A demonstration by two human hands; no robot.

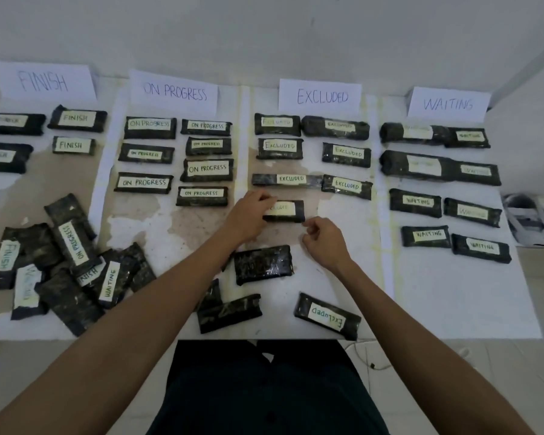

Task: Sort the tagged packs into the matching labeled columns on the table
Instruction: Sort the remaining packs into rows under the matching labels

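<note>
mid-frame in the excluded column (347, 215), left hand (252, 211) pinches the pack (288, 215) by its end, right hand (324, 238) loose, empty; a careless nudge might leave it crooked.

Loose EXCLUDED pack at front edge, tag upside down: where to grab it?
Pinch the EXCLUDED pack across its long edges at mid-length, from above with the right hand. It lies flat, skewed, apart from other packs, and is narrow that way.
</note>
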